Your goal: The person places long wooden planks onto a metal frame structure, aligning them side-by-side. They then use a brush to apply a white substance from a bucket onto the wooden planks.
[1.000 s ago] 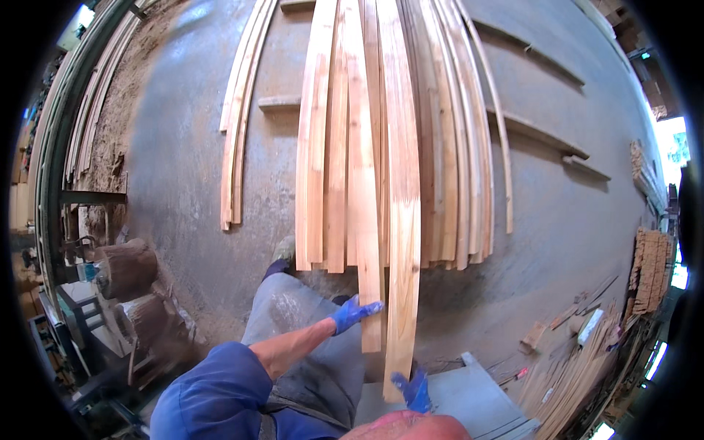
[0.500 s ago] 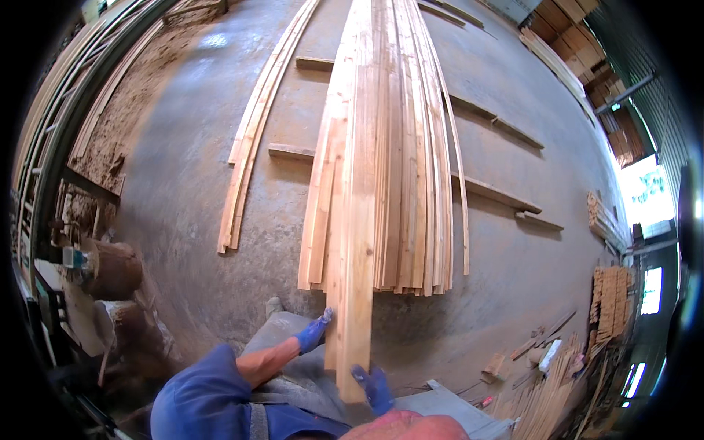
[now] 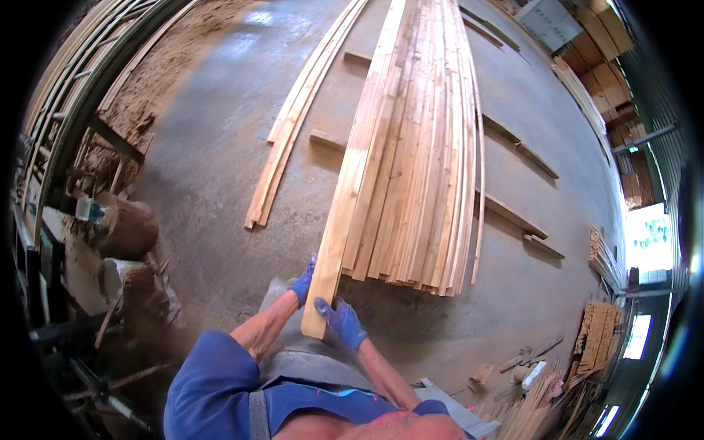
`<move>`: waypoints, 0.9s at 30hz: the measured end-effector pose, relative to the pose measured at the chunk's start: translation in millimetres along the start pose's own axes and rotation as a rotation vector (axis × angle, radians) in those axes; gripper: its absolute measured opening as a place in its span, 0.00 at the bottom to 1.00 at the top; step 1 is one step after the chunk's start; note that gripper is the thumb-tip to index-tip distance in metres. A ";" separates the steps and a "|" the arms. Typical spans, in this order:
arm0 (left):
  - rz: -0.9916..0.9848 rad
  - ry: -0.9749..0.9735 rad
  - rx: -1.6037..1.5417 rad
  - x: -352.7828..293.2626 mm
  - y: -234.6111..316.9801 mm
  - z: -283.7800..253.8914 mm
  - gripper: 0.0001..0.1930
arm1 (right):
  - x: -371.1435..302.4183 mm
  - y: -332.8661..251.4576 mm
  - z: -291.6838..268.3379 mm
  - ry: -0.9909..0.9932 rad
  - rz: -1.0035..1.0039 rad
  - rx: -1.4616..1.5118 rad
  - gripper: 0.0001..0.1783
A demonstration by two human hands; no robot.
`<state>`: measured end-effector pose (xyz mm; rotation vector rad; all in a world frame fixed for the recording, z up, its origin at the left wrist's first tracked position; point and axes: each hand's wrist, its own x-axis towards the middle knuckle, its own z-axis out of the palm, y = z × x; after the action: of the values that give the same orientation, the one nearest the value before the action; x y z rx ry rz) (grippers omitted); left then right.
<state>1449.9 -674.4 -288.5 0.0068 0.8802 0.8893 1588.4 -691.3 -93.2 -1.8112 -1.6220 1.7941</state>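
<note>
A long pale board (image 3: 331, 268) runs away from me along the left side of a layered pile of planks (image 3: 411, 220). Its near end sticks out past the pile toward my body. My left hand (image 3: 303, 283), in a blue glove, grips the board's left edge, its fingers partly hidden behind the wood. On the right edge close to the end is my right hand (image 3: 342, 323), also blue-gloved, with the thumb over the upper face and the fingers out of sight beneath. Both hands are closed on the board.
A few narrow boards (image 3: 282, 158) lie on the floor left of the pile. Wooden bearers (image 3: 515, 214) stick out under the pile. A metal rack (image 3: 73, 92) and a brown drum-like object (image 3: 128, 229) stand at left. Scrap sticks (image 3: 535, 400) lie at lower right.
The board's near end has swung left, and the board now lies along the pile's left side. Both hands moved with it; the right hand now has its thumb over the top.
</note>
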 end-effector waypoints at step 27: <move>-0.085 0.486 0.094 -332.3 309.4 -352.2 0.26 | 277.0 -199.4 174.1 -0.418 0.398 0.352 0.28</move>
<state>901.4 -816.2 -192.4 -0.1706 1.3650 0.7795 1263.3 -508.6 -181.5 -1.7620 -0.9797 2.5781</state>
